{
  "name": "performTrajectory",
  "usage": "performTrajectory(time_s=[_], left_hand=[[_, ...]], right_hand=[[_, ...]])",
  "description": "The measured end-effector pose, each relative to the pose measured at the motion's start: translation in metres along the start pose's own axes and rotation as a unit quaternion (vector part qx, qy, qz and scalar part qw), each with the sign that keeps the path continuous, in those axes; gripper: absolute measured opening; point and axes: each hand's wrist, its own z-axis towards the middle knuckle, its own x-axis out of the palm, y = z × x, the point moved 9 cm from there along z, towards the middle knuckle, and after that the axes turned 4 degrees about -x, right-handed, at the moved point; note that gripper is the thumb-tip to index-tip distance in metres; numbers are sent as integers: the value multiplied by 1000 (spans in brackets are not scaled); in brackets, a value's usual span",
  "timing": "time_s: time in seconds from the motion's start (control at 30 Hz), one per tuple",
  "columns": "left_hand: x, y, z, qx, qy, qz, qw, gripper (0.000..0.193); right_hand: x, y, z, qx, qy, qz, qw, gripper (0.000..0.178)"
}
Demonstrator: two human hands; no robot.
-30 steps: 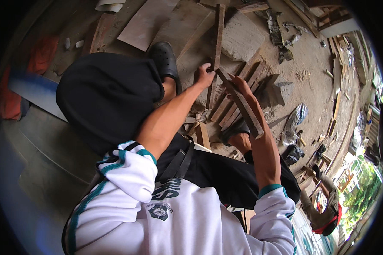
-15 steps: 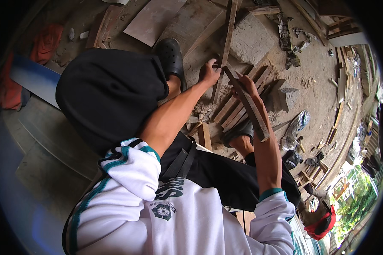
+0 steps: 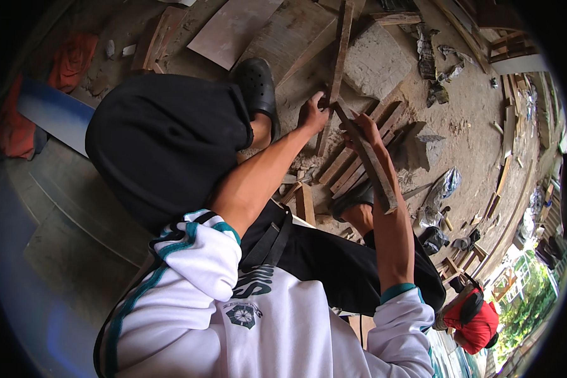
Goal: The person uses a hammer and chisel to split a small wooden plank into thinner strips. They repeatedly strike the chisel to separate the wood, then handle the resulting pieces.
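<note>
My right hand [image 3: 366,129] grips a short, weathered wooden slat [image 3: 377,179] that lies back along my forearm. The slat's upper end points up and to the left. My left hand [image 3: 312,112] is closed on a long thin wooden strip [image 3: 341,44] that runs away across the ground, right where the slat's upper end meets it. Both hands hover over a pile of similar slats [image 3: 353,165] lying on the dirt. My black shorts and black shoes [image 3: 258,85] are below the hands.
A grey stone block [image 3: 375,60] lies beyond the pile, and a plywood sheet [image 3: 233,28] lies at the top. An orange cloth [image 3: 69,60] and a blue board [image 3: 53,113] are on the left. Scrap wood and debris litter the right. A person in a red cap [image 3: 475,324] crouches at the lower right.
My left hand has slid slightly up and right along the long strip. The right hand and its slat have barely moved. The view has shifted a little.
</note>
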Motion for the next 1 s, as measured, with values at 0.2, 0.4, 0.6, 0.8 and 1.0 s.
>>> performTrajectory(time_s=[0.2,0.4,0.6,0.8,1.0], left_hand=[[-10,19,4,81,-121,45,988,60],[-21,2,6,53,-35,25,998,50],[-20,-12,5,59,-53,65,995,46],[-23,-20,4,15,-52,131,990,45],[-28,-26,2,7,-69,143,987,28]], right_hand=[[7,-1,2,15,-26,-35,999,45],[17,4,5,-18,-45,-28,998,40],[5,-1,4,-32,-51,-32,998,38],[15,3,-2,-94,-55,-14,994,37],[25,23,-8,-245,-24,-76,966,23]])
